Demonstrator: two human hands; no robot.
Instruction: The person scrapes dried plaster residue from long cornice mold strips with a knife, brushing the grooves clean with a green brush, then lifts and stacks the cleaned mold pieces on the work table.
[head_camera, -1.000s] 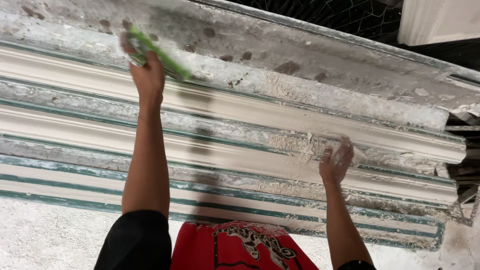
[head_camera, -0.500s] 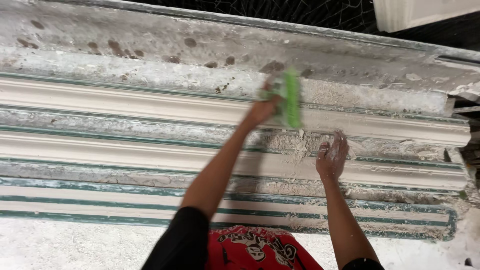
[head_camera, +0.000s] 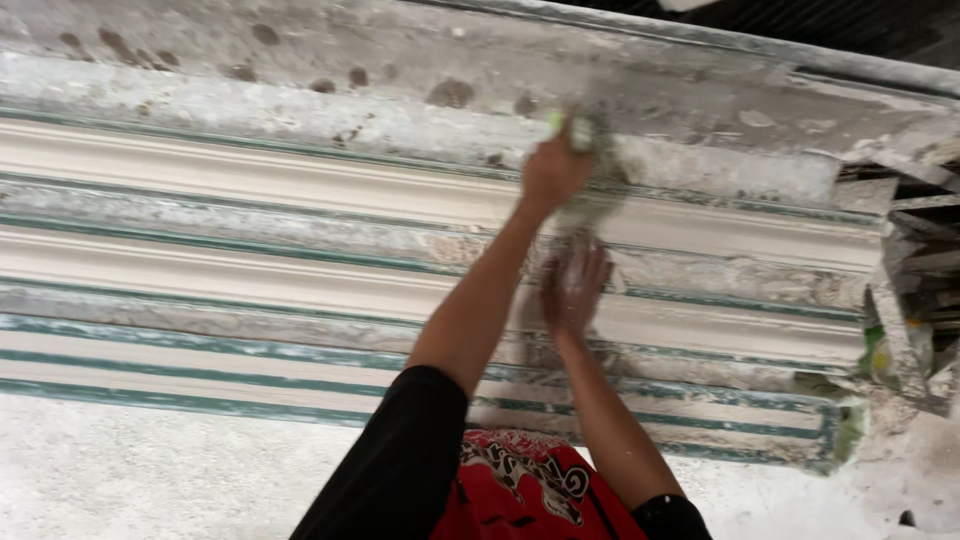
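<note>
My left hand (head_camera: 553, 168) is raised over the long white plaster moulding (head_camera: 250, 195) and grips a green flat tool (head_camera: 578, 128), which is blurred by motion. The tool is at the upper edge of the moulding, against the grey, stained frame (head_camera: 300, 50). Just below it, my right hand (head_camera: 573, 285), dusted with plaster, lies with fingers spread on a second moulding strip (head_camera: 250, 285). The two hands are close together, the left arm crossing above the right.
Several parallel moulding strips with green-edged rails (head_camera: 200, 365) run left to right. Broken plaster pieces and debris (head_camera: 905, 330) pile up at the right end. A rough white surface (head_camera: 150, 470) lies along the near side.
My left hand has swept the green tool from far left to the right along the upper moulding, ending just above my right hand, which has stayed on the lower strip.
</note>
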